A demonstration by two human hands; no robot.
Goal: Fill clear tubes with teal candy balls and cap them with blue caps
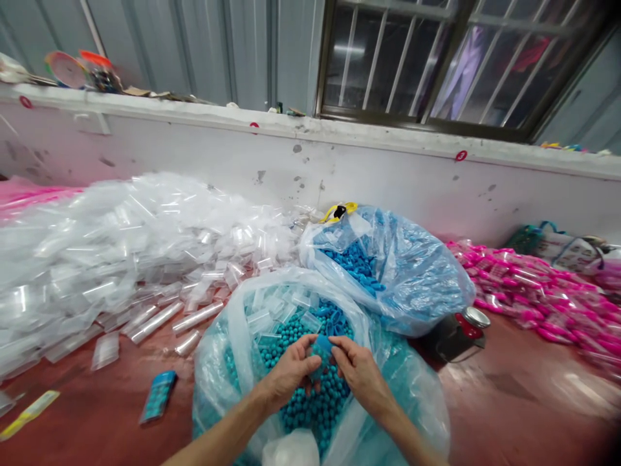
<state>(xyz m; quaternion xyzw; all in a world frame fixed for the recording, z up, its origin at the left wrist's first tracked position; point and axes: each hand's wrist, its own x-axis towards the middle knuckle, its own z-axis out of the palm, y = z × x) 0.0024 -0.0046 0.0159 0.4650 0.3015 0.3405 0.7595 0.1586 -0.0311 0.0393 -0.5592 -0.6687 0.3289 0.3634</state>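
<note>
My left hand (pixel 294 369) is closed around a small clear plastic sleeve (pixel 317 362) that looks filled with teal balls. At its upper end sits a blue cap (pixel 324 343), pinched by the fingers of my right hand (pixel 358 370). Both hands are over an open plastic bag (pixel 237 323) of loose teal balls (pixel 310 414). Inside the bag, clear sleeves (pixel 276 310) and blue caps (pixel 337 321) lie on top of the balls. My fingers partly hide the sleeve, and I cannot tell how far the cap is on.
Clear sleeves (pixel 160 226) are heaped on the left. A capped pack of teal balls (pixel 158 396) and a yellow strip (pixel 30 414) lie on the red surface (pixel 111 433). Behind are a bag of blue caps (pixel 412 259) and a dark canister (pixel 451 336); pink packs (pixel 538 285) fill the right.
</note>
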